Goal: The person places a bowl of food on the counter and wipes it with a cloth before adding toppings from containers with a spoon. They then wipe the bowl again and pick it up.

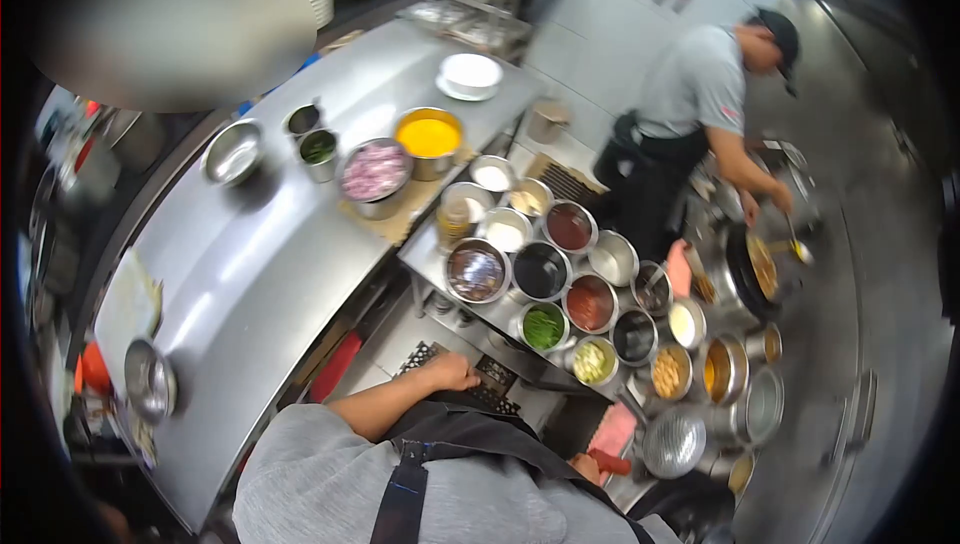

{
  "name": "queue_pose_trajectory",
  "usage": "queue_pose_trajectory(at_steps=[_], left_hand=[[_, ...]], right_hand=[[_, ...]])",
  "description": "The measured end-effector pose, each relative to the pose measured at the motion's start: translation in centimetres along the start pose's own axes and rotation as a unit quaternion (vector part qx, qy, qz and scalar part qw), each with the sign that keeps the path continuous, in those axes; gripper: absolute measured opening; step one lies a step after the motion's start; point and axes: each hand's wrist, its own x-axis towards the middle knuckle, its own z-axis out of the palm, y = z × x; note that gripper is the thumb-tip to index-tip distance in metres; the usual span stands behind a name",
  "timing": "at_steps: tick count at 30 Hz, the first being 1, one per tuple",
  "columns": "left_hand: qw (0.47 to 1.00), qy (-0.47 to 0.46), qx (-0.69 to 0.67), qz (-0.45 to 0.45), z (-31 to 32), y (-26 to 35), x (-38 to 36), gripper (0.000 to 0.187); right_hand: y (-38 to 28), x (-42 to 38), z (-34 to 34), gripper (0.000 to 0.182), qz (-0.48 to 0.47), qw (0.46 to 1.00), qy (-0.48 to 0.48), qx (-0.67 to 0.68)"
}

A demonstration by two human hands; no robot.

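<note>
My left hand (pixel 452 372) is closed in a fist with nothing visible in it. It hovers by the front edge of a steel station (pixel 430 254) that holds several round seasoning tubs, above a black floor grate (pixel 495 376). The nearest tubs hold green pieces (pixel 543 327) and a dark sauce (pixel 477 271). My right hand (pixel 588 465) is low beside my apron, curled around a red handle (pixel 612 463); what the handle belongs to is hidden. A pink cloth (pixel 613 430) lies just above that hand.
A long steel counter (pixel 250 274) on the left carries bowls of yellow sauce (pixel 429 136) and pink chopped food (pixel 374 172). At the right a co-worker (pixel 690 94) in a grey shirt and black apron works a wok (pixel 757 269) with a ladle (pixel 800 250).
</note>
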Motion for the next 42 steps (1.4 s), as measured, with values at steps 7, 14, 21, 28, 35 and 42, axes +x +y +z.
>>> queue_pose_trajectory(at_steps=[7,14,21,28,35,42], left_hand=[[0.963,-0.003,-0.006,-0.270,5.2,-11.5,-10.1,0.038],[0.836,0.137,-0.076,-0.526,16.0,-20.6,-21.2,0.038],[0.765,0.180,-0.082,-0.613,28.1,-15.0,-32.0,0.032],[0.624,0.201,-0.334,-0.677,39.5,-6.8,-28.7,0.034],[0.553,0.355,-0.417,-0.628,45.0,-6.5,-28.5,0.039],[0.547,0.340,-0.414,-0.643,48.6,-12.0,-40.9,0.032]], right_hand=[[-12.1,5.2,-5.5,0.023,-0.148,0.987,-0.023,-0.051],[-26.2,6.9,-6.0,0.025,-0.329,0.937,-0.106,0.045],[-24.9,14.1,0.6,0.024,-0.440,0.877,-0.136,-0.137],[-30.0,17.4,-1.5,0.026,-0.532,0.781,-0.112,-0.309],[-39.6,15.2,1.2,0.027,-0.650,0.669,-0.058,-0.357],[-52.5,-5.1,9.3,0.023,-0.734,0.627,-0.063,-0.252]])
